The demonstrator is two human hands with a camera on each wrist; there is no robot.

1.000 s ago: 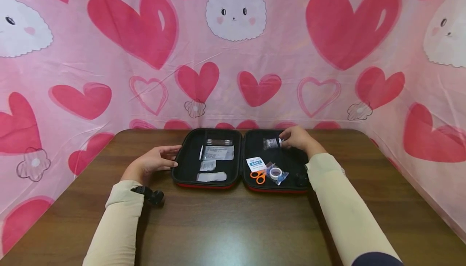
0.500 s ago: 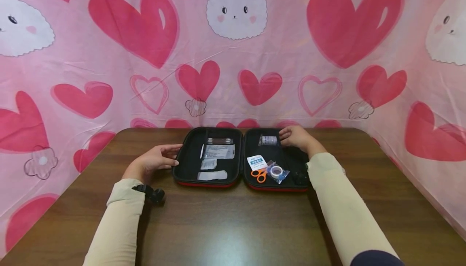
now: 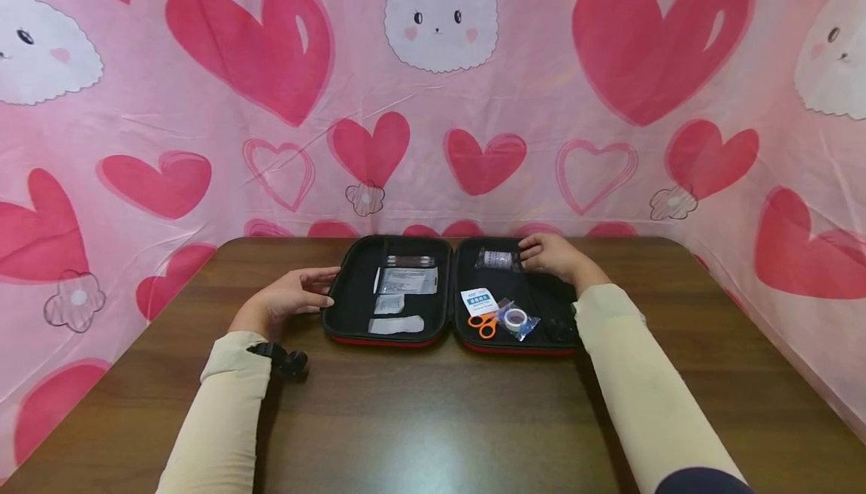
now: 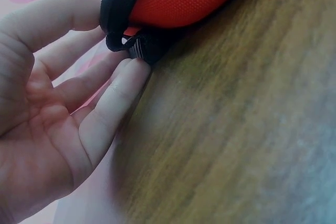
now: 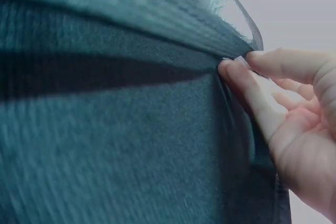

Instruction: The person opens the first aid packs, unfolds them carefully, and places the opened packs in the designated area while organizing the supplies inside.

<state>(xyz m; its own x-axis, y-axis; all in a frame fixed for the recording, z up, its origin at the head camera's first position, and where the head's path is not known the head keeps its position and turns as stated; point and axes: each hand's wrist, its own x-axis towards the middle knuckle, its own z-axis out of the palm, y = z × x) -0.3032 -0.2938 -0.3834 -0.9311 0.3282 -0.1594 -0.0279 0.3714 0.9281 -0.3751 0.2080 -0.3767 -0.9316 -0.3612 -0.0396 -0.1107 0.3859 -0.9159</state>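
A black-lined first-aid case (image 3: 352, 319) with a red outside lies spread flat on the table. My left hand (image 3: 295, 297) holds its left end; the left wrist view has the thumb on a black tab (image 4: 140, 48) and the index finger at the zipped rim. At the far side of the right half, my right hand (image 3: 551, 256) pinches the edge of a dark fabric inner pocket (image 5: 157, 35) between thumb and index finger. A small white sliver shows at those fingertips. Beside them lies a gauze roll in a clear wrapper (image 3: 498, 259).
Orange-handled scissors (image 3: 485, 331), a white tape roll (image 3: 516, 319) in plastic and an alcohol pad packet (image 3: 478, 301) lie in the right half. The left half holds several flat packets (image 3: 409, 281). A heart-patterned cloth (image 3: 406, 88) hangs behind the wooden table (image 3: 433, 419).
The wrapped gauze roll has shifted slightly left, away from the right fingers, which were on it a second ago. My left hand has stayed at the case's end.
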